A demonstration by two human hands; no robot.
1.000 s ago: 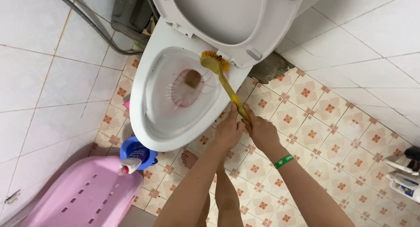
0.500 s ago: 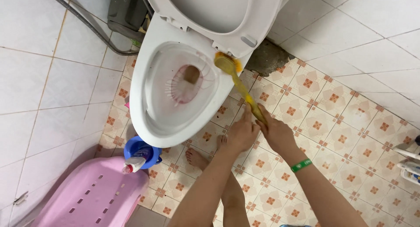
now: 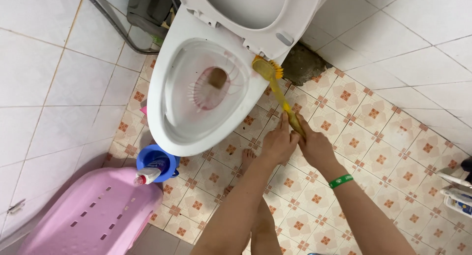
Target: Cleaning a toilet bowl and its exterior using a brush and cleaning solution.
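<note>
A white toilet bowl (image 3: pixel 162 83) stands at the centre with its seat and lid (image 3: pixel 255 14) raised; pink liquid streaks the inside. A yellow toilet brush (image 3: pixel 275 83) has its bristle head pressed on the bowl's outer right rim near the hinge. My left hand (image 3: pixel 279 142) and my right hand (image 3: pixel 314 144) both grip the brush handle's lower end, side by side. A green wristband (image 3: pixel 340 180) circles my right wrist. My bare foot (image 3: pixel 247 159) is on the patterned floor tiles below the bowl.
A blue bottle with a red and white cap (image 3: pixel 155 166) stands by the bowl's front left. A pink perforated plastic stool (image 3: pixel 88 215) fills the lower left. A grey hose (image 3: pixel 113 24) runs along the white wall tiles. White bottles (image 3: pixel 457 196) sit at the right edge.
The brush head has slid from the bowl's inner back rim outward to the outer right edge by the hinge. Both hands followed it to the right, still gripping the handle.
</note>
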